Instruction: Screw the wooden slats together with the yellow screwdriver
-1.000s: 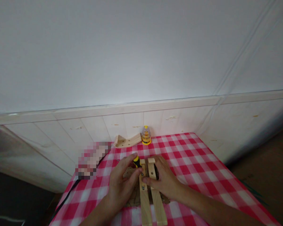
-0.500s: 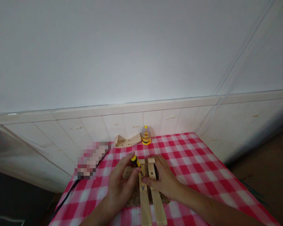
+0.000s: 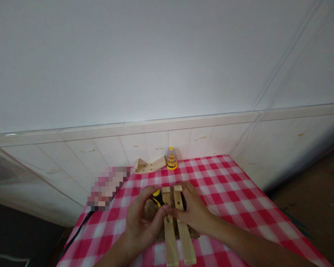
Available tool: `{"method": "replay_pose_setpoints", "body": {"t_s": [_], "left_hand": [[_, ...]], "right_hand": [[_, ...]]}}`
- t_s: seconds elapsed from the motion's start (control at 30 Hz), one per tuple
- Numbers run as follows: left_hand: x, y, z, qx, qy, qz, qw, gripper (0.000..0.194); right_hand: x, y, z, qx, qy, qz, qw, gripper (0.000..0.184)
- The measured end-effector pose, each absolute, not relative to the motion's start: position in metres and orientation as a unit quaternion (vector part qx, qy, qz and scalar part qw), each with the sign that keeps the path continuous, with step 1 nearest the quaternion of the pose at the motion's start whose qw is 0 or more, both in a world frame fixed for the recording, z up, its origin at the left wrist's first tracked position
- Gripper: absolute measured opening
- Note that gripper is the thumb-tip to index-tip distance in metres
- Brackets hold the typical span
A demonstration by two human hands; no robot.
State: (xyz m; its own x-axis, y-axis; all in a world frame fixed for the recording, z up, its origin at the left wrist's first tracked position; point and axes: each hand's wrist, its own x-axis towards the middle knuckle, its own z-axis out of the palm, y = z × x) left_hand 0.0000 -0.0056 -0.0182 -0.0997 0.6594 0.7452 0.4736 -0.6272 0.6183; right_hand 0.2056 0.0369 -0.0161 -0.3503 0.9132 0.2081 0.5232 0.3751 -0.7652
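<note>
Between the thumb and fingers of my left hand is a yellow-and-black screwdriver, tilted with its tip end toward the left wooden piece. My right hand wraps round the right wooden piece from its outer side, its thumb reaching across to the left piece near the screwdriver. Both pieces lie side by side lengthwise, each with a small raised block at its far end. A dark hole shows in the right piece and a metal fitting in the left one. A brown patterned mat lies beneath them.
At the back stand a curved wooden part with holes and a clear bit container with a yellow base. A pixelated item with a black strap lies at left. The red-and-white checked tablecloth reaches the panelled wall.
The screwdriver's handle has tilted further left, and my left thumb has shifted down along the left wooden piece. My right hand keeps its hold. The camera view has shifted slightly.
</note>
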Motion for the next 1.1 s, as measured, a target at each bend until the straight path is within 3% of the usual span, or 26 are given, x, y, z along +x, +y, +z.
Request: {"method": "replay_pose_setpoints", "body": {"t_s": [0.43,1.1], "left_hand": [[-0.001,-0.004,-0.020,0.694,0.396,0.601,0.013,0.039],[-0.004,-0.006,-0.004,0.732,0.376,0.566,0.035,0.038]], "right_hand": [[0.206,0.036,-0.013,-0.465,-0.767,0.301,0.324,0.046],[0.206,0.037,-0.015,-0.468,-0.765,0.305,0.322,0.045]]}}
